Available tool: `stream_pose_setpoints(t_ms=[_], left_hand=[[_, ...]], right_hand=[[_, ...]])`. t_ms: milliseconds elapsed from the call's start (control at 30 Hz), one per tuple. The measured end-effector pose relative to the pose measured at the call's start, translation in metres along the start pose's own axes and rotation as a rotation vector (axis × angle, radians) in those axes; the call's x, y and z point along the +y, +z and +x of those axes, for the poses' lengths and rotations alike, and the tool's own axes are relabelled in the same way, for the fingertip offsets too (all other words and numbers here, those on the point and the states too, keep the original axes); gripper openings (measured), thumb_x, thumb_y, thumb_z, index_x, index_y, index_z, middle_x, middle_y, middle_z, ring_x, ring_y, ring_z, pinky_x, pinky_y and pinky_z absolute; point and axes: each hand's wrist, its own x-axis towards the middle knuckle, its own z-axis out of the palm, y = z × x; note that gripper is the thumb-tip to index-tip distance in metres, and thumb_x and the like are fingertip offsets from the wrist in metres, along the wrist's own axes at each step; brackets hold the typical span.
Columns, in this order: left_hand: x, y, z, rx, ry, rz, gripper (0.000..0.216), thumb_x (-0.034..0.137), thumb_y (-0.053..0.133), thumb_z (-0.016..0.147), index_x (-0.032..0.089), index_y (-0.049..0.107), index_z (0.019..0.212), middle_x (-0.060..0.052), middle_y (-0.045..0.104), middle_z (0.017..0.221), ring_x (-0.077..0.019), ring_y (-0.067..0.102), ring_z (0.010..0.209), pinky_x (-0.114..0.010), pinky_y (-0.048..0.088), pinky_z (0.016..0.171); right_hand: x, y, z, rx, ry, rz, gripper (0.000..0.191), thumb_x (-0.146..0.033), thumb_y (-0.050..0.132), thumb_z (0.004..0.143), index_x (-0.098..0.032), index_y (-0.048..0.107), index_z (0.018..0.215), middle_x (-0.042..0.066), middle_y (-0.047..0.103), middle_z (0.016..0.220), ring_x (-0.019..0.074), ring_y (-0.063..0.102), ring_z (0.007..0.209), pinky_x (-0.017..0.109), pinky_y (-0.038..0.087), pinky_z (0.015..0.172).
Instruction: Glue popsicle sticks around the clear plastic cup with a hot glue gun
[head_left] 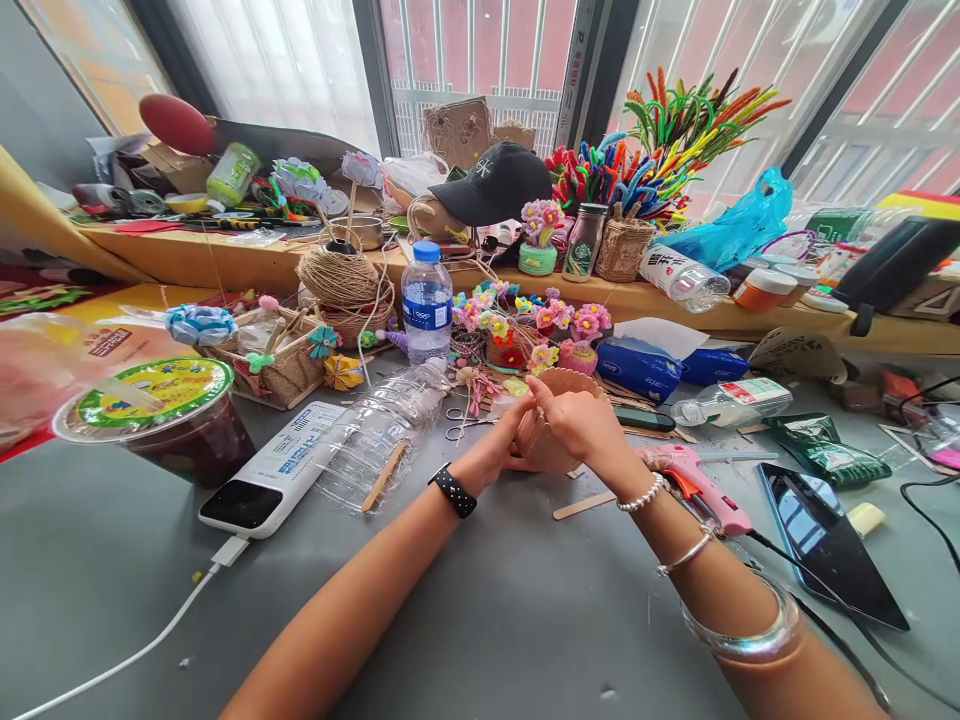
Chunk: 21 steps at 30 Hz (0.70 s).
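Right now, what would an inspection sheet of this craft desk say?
Surface: grey table, crowded towards the back.
Job's things: tan craft piece, held above the table.
Clutter: glue gun, empty bottle lying down, water bottle, power bank, phone, twine ball, scissors.
Hands: left hand and right hand both grip the tan craft piece.
Cables: white cable from the power bank; black cable at right.
Surroundings: window ledge with pipe cleaners and a black cap.
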Motion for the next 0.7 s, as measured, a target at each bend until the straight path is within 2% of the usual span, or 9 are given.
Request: stream_pose_setpoints(t_ms=[233, 333, 433, 533, 633, 700], left_hand=[[0.003, 0.000, -0.001, 0.001, -0.027, -0.012, 0.060, 0.066, 0.046, 0.065, 0.019, 0.059, 0.099, -0.004, 0.063, 0.077, -0.0150, 0.057, 0.064, -0.028, 0.048, 0.057], [0.006, 0.001, -0.004, -0.020, -0.047, -0.031, 0.057, 0.063, 0.048, 0.065, 0.020, 0.057, 0.101, -0.002, 0.061, 0.075, -0.0150, 0.056, 0.064, -0.029, 0.048, 0.058], [0.009, 0.002, -0.006, -0.029, -0.046, -0.058, 0.055, 0.061, 0.050, 0.065, 0.020, 0.056, 0.101, -0.001, 0.059, 0.071, -0.0150, 0.056, 0.063, -0.029, 0.047, 0.059], [0.011, 0.001, -0.008, -0.054, -0.033, -0.124, 0.055, 0.061, 0.047, 0.068, 0.018, 0.056, 0.101, -0.002, 0.058, 0.069, -0.0158, 0.056, 0.061, -0.030, 0.048, 0.059], [0.014, -0.002, -0.009, -0.126, -0.014, -0.206, 0.055, 0.061, 0.044, 0.069, 0.018, 0.056, 0.102, -0.002, 0.059, 0.070, -0.0179, 0.058, 0.063, -0.033, 0.049, 0.061], [0.016, -0.005, -0.010, -0.159, 0.004, -0.228, 0.053, 0.060, 0.046, 0.069, 0.019, 0.056, 0.102, -0.002, 0.059, 0.072, -0.0184, 0.058, 0.065, -0.034, 0.050, 0.063]], right_hand=[[0.003, 0.002, 0.002, 0.109, -0.009, 0.079, 0.046, -0.049, 0.029, 0.084, -0.021, 0.060, 0.103, 0.007, 0.065, 0.061, 0.0179, 0.062, 0.068, 0.027, 0.040, 0.063], [0.001, 0.000, 0.005, 0.149, -0.018, 0.112, 0.052, -0.050, 0.024, 0.086, -0.019, 0.065, 0.081, 0.008, 0.065, 0.060, 0.0174, 0.061, 0.066, 0.026, 0.039, 0.061], [0.000, -0.007, 0.004, 0.199, -0.043, 0.169, 0.059, -0.048, 0.017, 0.087, -0.019, 0.063, 0.065, 0.007, 0.065, 0.066, 0.0161, 0.060, 0.068, 0.025, 0.039, 0.063], [0.004, -0.018, -0.005, 0.291, -0.073, 0.232, 0.052, -0.046, 0.020, 0.088, -0.018, 0.062, 0.073, 0.006, 0.065, 0.078, 0.0148, 0.058, 0.077, 0.025, 0.040, 0.069], [0.014, -0.028, -0.022, 0.422, -0.078, 0.369, 0.040, -0.048, 0.034, 0.084, -0.018, 0.060, 0.083, 0.006, 0.064, 0.087, 0.0162, 0.057, 0.084, 0.027, 0.040, 0.075], [0.020, -0.031, -0.031, 0.410, -0.097, 0.427, 0.036, -0.049, 0.042, 0.080, -0.019, 0.059, 0.090, 0.006, 0.063, 0.093, 0.0180, 0.055, 0.092, 0.030, 0.040, 0.081]])
